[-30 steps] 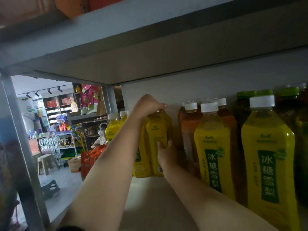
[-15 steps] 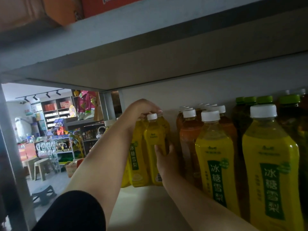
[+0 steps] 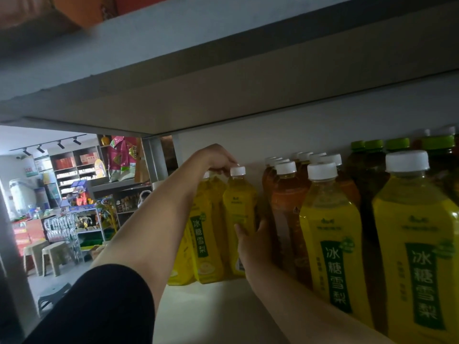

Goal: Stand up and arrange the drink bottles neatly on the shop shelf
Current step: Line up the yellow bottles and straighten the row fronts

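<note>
Both hands are deep at the back of the shelf (image 3: 223, 316), working one yellow pear-drink bottle (image 3: 239, 207). The risk is a topple: the bottle is tall and narrow, and it stands tight against its yellow neighbours (image 3: 205, 234) just left of the fingers. A push too high at the neck could tip it into them and set off a row of dominoes. To the right of the fingers the amber tea bottles (image 3: 285, 209) stand just beside it, so a sideways shove could knock those too. And the reach is long and dim back there, so the person is probably judging the gap more by feel than by sight.

Now the pose. The left hand (image 3: 214, 158) comes in from above, wrist bent down, fingertips curled at the bottle tops right next to the white cap (image 3: 237, 171); whether they pinch a cap or only touch it, I cannot tell. The right hand (image 3: 250, 240) sits low, thumb and fingers wrapped round the lower body of the yellow bottle, steadying it upright. Both forearms are stretched well forward, the left one with a dark sleeve (image 3: 99, 306) at the elbow.
</note>
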Action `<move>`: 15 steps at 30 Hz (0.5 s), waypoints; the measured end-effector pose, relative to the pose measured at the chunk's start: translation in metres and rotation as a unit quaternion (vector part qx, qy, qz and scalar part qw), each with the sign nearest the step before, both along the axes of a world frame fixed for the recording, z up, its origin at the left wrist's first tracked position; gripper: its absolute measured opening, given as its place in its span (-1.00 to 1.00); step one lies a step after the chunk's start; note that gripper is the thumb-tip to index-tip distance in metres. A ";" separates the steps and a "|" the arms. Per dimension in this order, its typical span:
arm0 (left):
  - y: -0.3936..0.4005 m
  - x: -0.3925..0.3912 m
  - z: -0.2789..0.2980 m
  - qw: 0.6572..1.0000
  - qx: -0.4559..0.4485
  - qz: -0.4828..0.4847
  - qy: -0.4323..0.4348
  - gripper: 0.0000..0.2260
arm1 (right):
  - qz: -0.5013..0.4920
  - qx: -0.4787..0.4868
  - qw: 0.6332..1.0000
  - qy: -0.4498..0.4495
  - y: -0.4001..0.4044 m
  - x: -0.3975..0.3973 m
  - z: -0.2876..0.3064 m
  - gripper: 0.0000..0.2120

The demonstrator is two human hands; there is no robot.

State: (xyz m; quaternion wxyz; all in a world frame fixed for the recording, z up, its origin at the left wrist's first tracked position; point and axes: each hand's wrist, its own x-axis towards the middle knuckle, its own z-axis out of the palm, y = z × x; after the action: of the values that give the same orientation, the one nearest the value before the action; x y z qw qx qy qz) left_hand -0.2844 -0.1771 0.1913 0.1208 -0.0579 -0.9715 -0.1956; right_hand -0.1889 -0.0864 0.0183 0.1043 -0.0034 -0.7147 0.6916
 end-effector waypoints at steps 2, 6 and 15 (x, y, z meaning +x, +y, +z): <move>-0.002 -0.003 -0.001 1.000 -0.013 -0.001 0.010 -0.79 | -0.011 0.001 1.000 0.003 -0.002 0.000 -0.001 -0.35; -0.002 -0.012 -0.004 1.000 -0.013 -0.001 0.025 -0.80 | -0.028 -0.013 0.999 0.010 -0.003 0.003 -0.002 -0.32; -0.001 -0.015 -0.003 0.999 -0.027 -0.021 0.014 -0.75 | -0.044 -0.007 0.999 -0.004 0.000 -0.002 -0.002 -0.32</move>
State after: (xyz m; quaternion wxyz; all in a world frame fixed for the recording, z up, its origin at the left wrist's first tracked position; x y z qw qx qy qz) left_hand -0.2995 -0.1780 0.1880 0.1285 -0.0847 -0.9731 -0.1714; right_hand -0.1907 -0.0864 0.0164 0.1323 -0.0383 -0.7096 0.6910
